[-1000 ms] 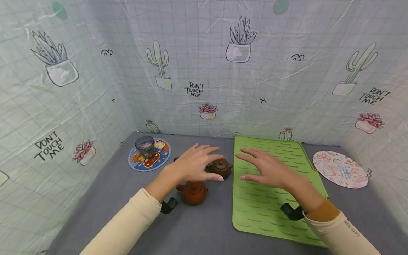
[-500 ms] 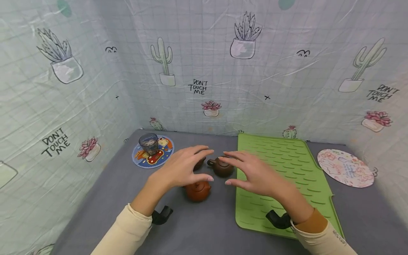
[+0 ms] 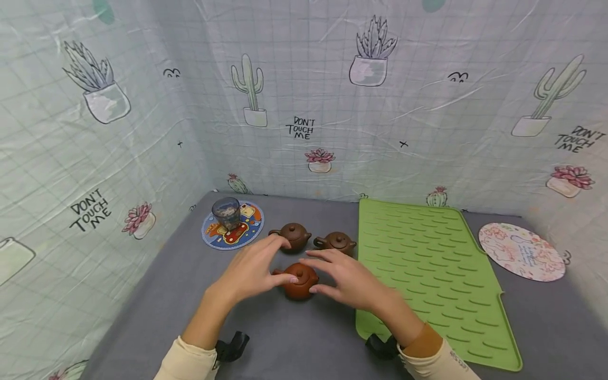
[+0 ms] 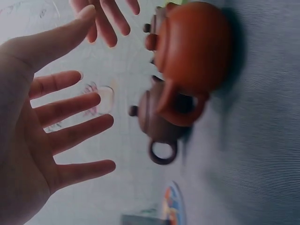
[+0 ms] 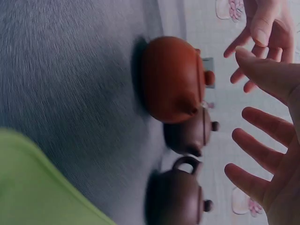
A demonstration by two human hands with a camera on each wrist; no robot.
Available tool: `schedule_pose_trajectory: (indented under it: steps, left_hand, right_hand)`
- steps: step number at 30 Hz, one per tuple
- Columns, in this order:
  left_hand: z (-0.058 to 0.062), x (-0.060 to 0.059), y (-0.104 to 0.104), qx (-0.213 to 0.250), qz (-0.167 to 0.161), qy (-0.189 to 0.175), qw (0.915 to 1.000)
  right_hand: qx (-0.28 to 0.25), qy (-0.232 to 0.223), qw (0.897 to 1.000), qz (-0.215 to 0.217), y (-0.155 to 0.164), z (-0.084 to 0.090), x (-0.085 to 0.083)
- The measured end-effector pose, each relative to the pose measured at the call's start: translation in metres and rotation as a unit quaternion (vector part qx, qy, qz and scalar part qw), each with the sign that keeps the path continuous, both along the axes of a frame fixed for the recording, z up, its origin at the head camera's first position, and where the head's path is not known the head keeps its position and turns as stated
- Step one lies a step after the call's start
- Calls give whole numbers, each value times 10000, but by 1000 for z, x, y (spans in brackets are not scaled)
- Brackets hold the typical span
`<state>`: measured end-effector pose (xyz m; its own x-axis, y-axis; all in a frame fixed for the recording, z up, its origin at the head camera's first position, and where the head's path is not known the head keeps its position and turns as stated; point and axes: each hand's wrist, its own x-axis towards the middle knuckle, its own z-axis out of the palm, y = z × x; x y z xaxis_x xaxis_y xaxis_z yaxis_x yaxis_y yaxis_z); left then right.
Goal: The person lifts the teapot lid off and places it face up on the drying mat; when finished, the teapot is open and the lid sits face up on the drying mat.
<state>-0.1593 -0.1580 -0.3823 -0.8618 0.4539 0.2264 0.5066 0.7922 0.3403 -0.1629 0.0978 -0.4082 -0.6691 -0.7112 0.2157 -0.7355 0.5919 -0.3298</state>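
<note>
On the grey cloth-topped table (image 3: 285,343) stood the round reddish-brown teapot (image 3: 299,292) of unglazed-looking clay; its looped handle (image 4: 185,119) pointed to nine or ten o'clock, its short spout (image 5: 188,108) to three; a squat dark brown clay teapot (image 3: 293,236) stood near it at twelve o'clock, a dark brown twin (image 3: 338,241) between one and two, and a flat green ridged mat (image 3: 427,274) lay at three. From my distant seat I saw the left hand (image 3: 252,267) and the right hand (image 3: 350,279) poised above the pot, one at nine o'clock, the other at three; the fingers of both were spread, thumbs held apart, pinching nothing, and I made out no contact with the clay. I judged the pot stiff, fairly light and brittle, so that a knock against its neighbours could chip it; its smooth curved belly (image 4: 201,47) might prove slippery; the lid (image 3: 304,276) looked separate and likely to slide if tipped; I reckoned the belly, cupped from both sides below the rim, the surest hold; the lid knob (image 4: 151,42) would lift only the lid.
</note>
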Motion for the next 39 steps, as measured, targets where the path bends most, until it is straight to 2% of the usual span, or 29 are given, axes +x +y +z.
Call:
schedule_pose_trajectory:
  steps: [6, 11, 17, 25, 39]
  left_hand:
    - [-21, 7, -8, -35, 438, -343, 9984]
    - [-35, 10, -7, 99, 428, -455, 9980]
    - [-49, 13, -6, 362, 443, -318, 9979]
    - [-60, 11, -4, 554, 414, -172, 9975]
    - [-67, 10, -1, 653, 570, -229, 9960]
  right_hand:
    - [-12, -30, 10000, -94, -11, -11, 1]
    - [20, 105, 9999, -84, -16, -21, 0]
    - [-37, 385, 9993, 18, -22, -30, -1]
    - [-198, 775, 9968, -83, -25, -37, 1]
    - [-146, 716, 9969, -279, -27, -39, 5]
